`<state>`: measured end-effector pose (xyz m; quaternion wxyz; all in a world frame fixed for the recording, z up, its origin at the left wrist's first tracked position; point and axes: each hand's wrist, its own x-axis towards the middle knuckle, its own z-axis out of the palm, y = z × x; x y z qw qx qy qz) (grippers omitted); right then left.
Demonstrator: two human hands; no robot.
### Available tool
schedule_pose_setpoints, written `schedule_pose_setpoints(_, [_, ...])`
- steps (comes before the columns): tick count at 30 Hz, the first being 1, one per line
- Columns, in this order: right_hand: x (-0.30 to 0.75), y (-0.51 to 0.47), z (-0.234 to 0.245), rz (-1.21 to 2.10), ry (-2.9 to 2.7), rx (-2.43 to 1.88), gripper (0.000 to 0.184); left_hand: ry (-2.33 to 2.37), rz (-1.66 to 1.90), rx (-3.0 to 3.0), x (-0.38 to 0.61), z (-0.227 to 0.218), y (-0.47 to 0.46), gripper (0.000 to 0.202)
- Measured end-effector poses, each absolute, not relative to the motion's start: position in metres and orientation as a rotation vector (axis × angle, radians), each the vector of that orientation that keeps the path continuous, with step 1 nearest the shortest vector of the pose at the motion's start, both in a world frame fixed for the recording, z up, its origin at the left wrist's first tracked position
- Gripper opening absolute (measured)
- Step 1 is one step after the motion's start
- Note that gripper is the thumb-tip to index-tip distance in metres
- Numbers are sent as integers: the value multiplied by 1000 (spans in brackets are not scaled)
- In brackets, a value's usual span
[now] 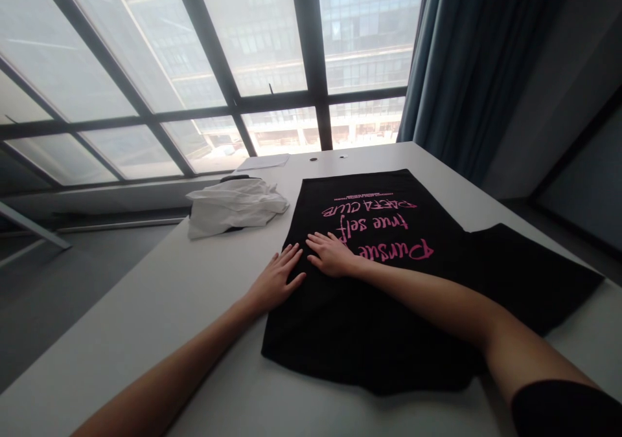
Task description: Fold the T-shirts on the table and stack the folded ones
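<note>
A black T-shirt (389,333) with pink lettering lies spread on the white table (121,314), its print upside down to me. One sleeve reaches out to the right. The left side forms a straight edge that looks folded. My left hand (276,279) rests flat across that edge, fingers spread. My right hand (331,254) lies palm down on the shirt beside the print, its fingers stretched toward the left edge and covering some letters. Neither hand grips the cloth.
Crumpled white cloth (236,207) lies at the table's left edge, with something dark beneath it. Farther back are some white sheets (262,162) and two small round holes. Tall windows (262,35) stand behind the table, and a blue curtain (451,68) hangs at the right.
</note>
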<state>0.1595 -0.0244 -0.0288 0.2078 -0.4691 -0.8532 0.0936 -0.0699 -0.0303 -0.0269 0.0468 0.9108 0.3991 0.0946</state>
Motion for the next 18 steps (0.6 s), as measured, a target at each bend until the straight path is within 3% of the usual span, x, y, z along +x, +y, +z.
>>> schedule_pose_setpoints(18, [160,-26,-25,274,-2387,-1319,56,1219,277,2761,-71,-28,-29,68])
